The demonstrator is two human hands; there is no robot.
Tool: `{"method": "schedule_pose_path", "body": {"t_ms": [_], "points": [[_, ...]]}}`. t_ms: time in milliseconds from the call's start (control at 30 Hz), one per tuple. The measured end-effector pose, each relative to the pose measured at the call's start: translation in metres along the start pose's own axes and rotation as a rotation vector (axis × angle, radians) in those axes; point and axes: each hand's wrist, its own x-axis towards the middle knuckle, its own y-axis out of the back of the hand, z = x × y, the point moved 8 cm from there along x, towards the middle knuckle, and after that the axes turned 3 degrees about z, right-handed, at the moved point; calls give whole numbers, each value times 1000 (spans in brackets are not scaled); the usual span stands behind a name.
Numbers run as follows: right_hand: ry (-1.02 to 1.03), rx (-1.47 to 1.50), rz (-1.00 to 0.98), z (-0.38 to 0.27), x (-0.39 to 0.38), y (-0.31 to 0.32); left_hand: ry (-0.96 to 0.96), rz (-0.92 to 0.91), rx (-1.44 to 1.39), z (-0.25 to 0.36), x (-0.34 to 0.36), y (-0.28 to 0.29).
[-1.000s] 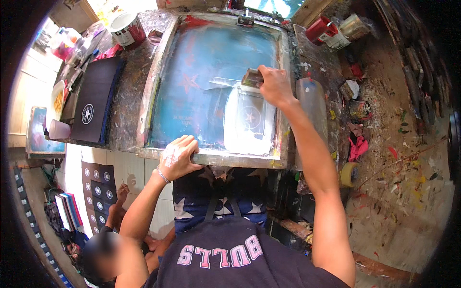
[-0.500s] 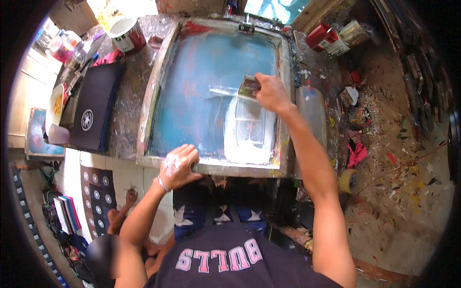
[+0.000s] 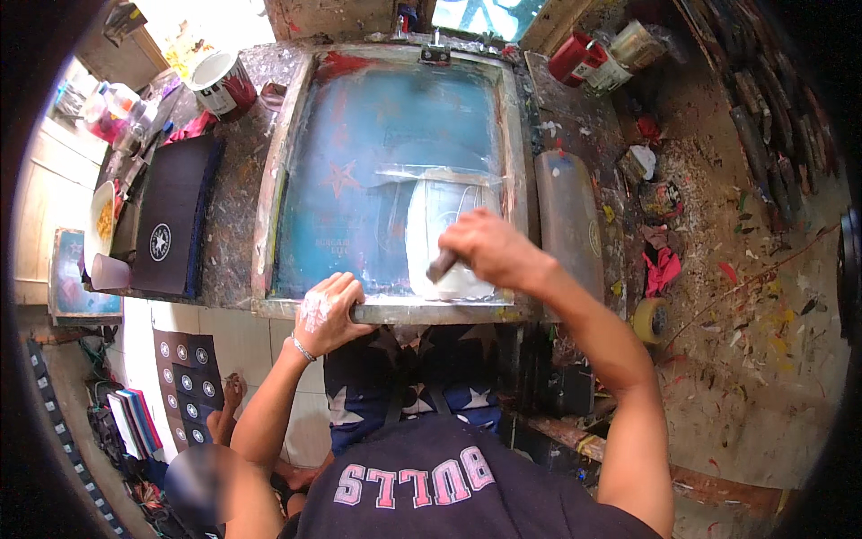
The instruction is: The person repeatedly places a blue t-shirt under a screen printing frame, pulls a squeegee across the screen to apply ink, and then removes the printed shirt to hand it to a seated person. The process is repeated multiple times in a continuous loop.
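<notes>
A wooden-framed printing screen with blue mesh lies on the work table before me. White ink covers a block at the mesh's near right, with a thin white line along its far end. My right hand is closed round a small squeegee, tilted over the near part of the ink; the hand hides most of it. My left hand, smeared with white, grips the frame's near edge left of centre, its thumb under the edge and its fingers over the top.
Left of the screen lies a stack of dark panels with a white star emblem, and behind it an open paint can. A red can and a tape roll are on the right. Another person sits low at left.
My right hand has drawn the squeegee toward me, from the far end of the white ink to its near part. The left hand keeps its hold; the view has shifted slightly.
</notes>
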Motion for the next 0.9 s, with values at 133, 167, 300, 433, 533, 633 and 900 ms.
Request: {"method": "schedule_pose_path", "body": {"t_ms": [133,167,300,433,533,633,900], "points": [[-213,-107,227,61,16,34,13,13,-3,-1,-1,0],[-238,-119,264,74,22,38,8,24,-7,-1,-1,1],[-367,-160,329,106,28,31,4,35,-17,1,0,3],[-508,-174,362,98,0,16,18,24,-23,1,0,2],[-608,-181,329,67,-26,6,14,27,-21,2,1,2],[-648,-138,299,25,-45,-4,19,19,-24,2,2,2],[-468,-27,379,-9,-54,5,-30,51,4,1,-1,2]]}}
